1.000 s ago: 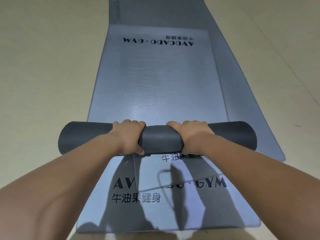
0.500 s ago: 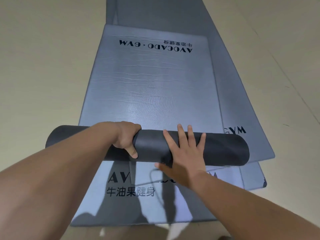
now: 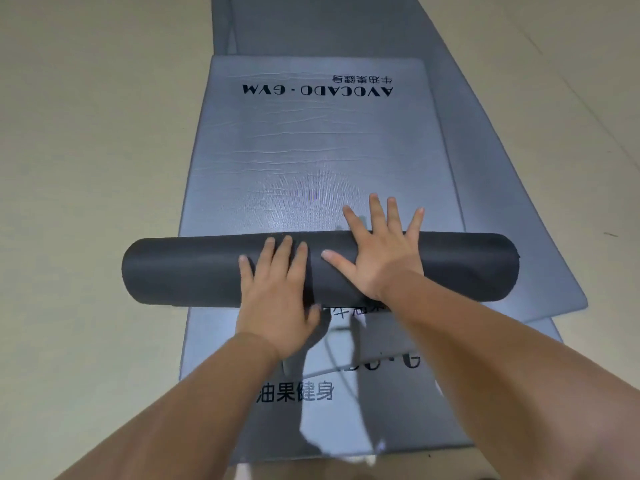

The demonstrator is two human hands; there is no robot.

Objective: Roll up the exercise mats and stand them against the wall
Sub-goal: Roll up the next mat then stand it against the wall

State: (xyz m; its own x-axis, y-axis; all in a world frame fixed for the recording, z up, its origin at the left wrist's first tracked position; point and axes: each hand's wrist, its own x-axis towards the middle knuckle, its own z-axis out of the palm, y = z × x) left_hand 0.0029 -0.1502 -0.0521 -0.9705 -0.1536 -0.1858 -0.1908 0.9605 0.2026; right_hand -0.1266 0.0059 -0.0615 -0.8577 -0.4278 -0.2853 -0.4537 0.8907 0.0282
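Observation:
A grey-blue exercise mat (image 3: 311,161) printed "AVOCADO · GYM" lies flat on the floor, and its near part is wound into a dark grey roll (image 3: 194,271) lying crosswise. My left hand (image 3: 277,292) presses flat on the roll's near side with straight fingers. My right hand (image 3: 381,251) lies spread over the roll's top, its fingertips reaching past onto the flat mat. A second mat (image 3: 398,410) lies flat under the roll and towards me. A third mat (image 3: 512,237) lies underneath, angled to the right.
Beige floor (image 3: 86,150) spreads on both sides of the mats. A darker grey mat strip (image 3: 311,26) runs on beyond the printed mat to the top edge of the view. No wall shows.
Both hands went from gripping the roll to lying flat on it, the right first, then the left. The roll moved forward along the mat and grew thicker.

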